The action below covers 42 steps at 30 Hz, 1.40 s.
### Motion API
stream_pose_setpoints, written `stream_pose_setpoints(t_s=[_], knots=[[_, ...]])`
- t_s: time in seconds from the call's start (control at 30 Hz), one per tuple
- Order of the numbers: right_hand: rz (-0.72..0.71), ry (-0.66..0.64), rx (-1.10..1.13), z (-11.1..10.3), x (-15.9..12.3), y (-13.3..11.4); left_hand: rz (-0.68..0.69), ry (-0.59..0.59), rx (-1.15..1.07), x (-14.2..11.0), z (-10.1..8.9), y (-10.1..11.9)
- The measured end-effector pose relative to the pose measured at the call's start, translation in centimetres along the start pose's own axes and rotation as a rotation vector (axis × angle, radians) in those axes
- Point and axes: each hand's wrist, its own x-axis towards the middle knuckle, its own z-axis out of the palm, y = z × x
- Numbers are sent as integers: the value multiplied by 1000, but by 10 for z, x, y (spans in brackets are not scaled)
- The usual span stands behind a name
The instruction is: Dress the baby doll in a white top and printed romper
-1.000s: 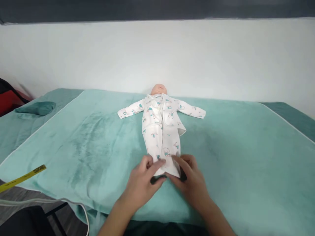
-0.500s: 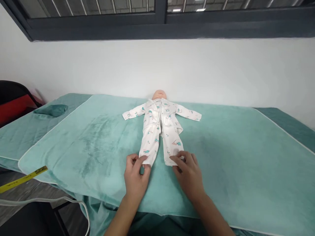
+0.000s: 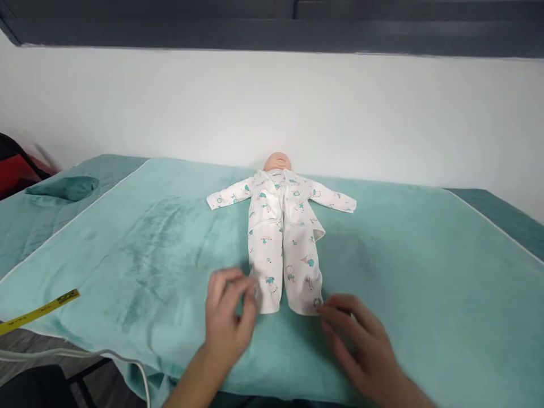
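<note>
A baby doll [image 3: 277,161] lies on its back with its head near the wall. It wears a white printed jacket [image 3: 266,195] with the sleeves spread out and matching trousers [image 3: 266,260], both legs lying straight. My left hand [image 3: 229,311] hovers beside the left trouser cuff, fingers bent and thumb apart, holding nothing. By the outer corner of the right cuff is my right hand [image 3: 357,340], its fingertips close to the fabric and its thumb apart from them. Whether they touch the cloth is unclear. Both hands are slightly blurred.
The doll lies on a green plush mat [image 3: 403,272] with pale piping. A small green pillow [image 3: 63,188] is at the far left. A yellow strip [image 3: 40,310] and a white cable [image 3: 76,353] are at the lower left. The white wall [image 3: 272,102] rises behind.
Both hands have moved outward from the trouser cuffs they were pinching, and the fingers have loosened. The trouser legs now lie longer and straighter. The view has tilted down.
</note>
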Motion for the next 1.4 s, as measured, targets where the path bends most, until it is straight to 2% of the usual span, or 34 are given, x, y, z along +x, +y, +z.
stream_pose_setpoints(t_s=[0.07, 0.13, 0.17, 0.27, 0.37, 0.43, 0.57, 0.73, 0.83, 0.93, 1.03, 1.1, 1.2, 1.3, 1.4], knots=[[85, 34, 54, -9, 35, 9, -159, 46, -28, 39, 12, -17], [220, 80, 34, -10, 84, 26, -317, -1, -72, 86, 33, -38], [267, 89, 6, -8, 113, 36, -360, -31, -74, 109, 46, -48], [370, 140, -63, 10, 198, 72, -466, -25, -55, 175, 87, -73], [496, 77, -161, 34, 264, 104, -541, -114, -22, 219, 120, -92], [588, -18, -233, 49, 289, 121, -574, -169, 20, 233, 135, -103], [650, -64, -286, 63, 299, 143, -596, -217, -35, 237, 148, -122], [720, -32, -198, 51, 288, 147, -755, -199, -521, 232, 136, -126], [746, 17, -225, 47, 285, 144, -797, -206, -679, 233, 129, -121], [740, 16, -243, 49, 285, 143, -750, -186, -700, 234, 130, -119], [656, -28, -197, 51, 285, 146, -671, -136, -701, 234, 136, -119], [630, -1, -160, 50, 284, 148, -616, -111, -699, 234, 139, -119], [711, 38, -155, 45, 282, 150, -551, -90, -679, 234, 140, -118], [792, -56, -171, 40, 281, 151, -502, -78, -628, 234, 137, -115], [767, -82, -133, 39, 281, 151, -473, -100, -574, 233, 135, -110]])
